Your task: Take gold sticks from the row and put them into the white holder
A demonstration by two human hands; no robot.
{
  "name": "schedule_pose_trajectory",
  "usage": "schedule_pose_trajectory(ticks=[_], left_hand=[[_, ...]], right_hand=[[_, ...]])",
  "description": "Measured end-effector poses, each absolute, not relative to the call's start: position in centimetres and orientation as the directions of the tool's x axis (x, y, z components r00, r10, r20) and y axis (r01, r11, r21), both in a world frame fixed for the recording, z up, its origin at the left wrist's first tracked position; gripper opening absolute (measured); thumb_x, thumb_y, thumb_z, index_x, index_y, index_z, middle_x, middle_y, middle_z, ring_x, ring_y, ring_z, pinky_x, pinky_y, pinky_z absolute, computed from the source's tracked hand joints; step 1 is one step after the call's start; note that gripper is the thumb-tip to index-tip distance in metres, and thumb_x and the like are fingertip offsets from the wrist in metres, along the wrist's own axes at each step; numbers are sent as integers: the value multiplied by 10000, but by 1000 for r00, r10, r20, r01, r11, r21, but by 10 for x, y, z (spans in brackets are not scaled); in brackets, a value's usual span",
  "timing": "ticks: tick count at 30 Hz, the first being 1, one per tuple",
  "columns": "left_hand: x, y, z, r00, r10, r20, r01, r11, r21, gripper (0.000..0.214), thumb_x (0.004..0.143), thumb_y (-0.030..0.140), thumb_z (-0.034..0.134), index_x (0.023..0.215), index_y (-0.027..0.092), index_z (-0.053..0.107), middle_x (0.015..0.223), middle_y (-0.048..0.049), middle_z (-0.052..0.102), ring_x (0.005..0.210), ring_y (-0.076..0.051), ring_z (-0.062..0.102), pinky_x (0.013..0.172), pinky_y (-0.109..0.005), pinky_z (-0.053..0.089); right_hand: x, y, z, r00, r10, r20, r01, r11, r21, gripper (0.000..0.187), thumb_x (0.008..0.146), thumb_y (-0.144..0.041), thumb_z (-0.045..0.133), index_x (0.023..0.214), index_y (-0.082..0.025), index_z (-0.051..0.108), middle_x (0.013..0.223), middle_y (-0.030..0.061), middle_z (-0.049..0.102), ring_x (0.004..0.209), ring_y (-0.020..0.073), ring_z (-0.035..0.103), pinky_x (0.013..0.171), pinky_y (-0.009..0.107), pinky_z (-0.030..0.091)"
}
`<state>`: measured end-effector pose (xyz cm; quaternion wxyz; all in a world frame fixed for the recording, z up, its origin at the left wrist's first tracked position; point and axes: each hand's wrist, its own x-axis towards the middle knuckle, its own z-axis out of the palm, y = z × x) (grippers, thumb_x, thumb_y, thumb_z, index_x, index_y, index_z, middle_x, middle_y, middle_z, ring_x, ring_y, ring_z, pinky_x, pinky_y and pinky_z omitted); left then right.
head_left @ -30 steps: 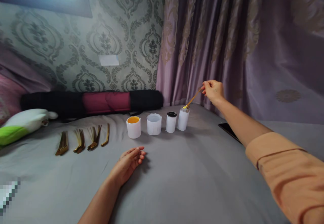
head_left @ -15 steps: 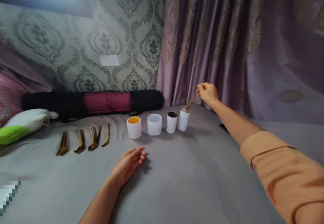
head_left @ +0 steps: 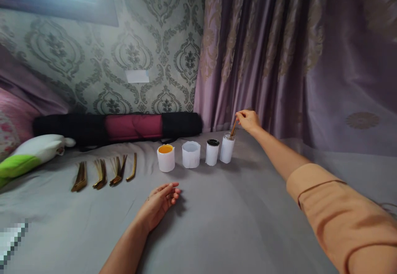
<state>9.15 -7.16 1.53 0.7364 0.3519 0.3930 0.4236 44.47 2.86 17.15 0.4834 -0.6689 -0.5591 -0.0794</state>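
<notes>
Head view: a thin stick (head_left: pixel 234 127) dips into the rightmost white jar (head_left: pixel 227 151), not yet let go.
The right hand (head_left: pixel 248 120) pinches its upper end between closed fingers; three white pots (head_left: pixel 166 162) stand alongside. The left hand (head_left: pixel 161 200), loosely curled and empty, lies over the grey sheet (head_left: pixel 223 220); brown strips (head_left: pixel 80 179) wait outside, farther left.

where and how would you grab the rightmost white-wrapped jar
I'd take the jar around its middle, from the near side: it stands upright, narrow and round, its front uncovered. The right hand holds a thin stick in its mouth, so gripping from above looks awkward.
</notes>
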Motion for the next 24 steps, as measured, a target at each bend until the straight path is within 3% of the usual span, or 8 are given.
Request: schedule_pose_trajectory(ticks=[24], left_hand=[[92,-71,15,333,898,-286,-341,398,852,182,744,174,556,900,79,551,734,-79,612,587,-86,560,553,-190,477]], right_hand=[[443,35,142,504,716,483,748,-82,-659,270,659,-369,546,779,-175,692,741,39,671,700,159,589,595,233,404]])
